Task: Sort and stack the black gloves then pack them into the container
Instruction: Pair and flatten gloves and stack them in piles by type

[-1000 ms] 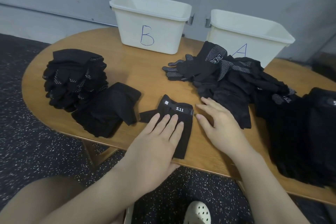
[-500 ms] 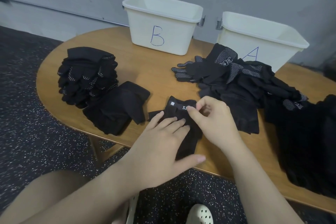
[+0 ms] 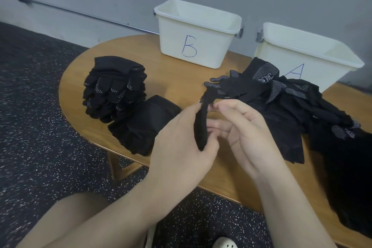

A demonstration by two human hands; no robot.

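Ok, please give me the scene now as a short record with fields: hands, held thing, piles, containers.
left hand: left hand grips the folded glove, lifted off the table
right hand: right hand pinches the same glove near its top
sorted piles: dotted stack; plain stack beside it
unsorted: loose heap in front of bin A
containers: bin B; no gloves visible inside either bin

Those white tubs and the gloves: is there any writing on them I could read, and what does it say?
"B": hand-drawn in blue on the front of the left white tub.
"A": hand-drawn in blue on the front of the right white tub, its lower part hidden by the loose glove pile.
White print on a dotted cuff in that pile: too blurred to read.
No text shows on the glove both hands hold.
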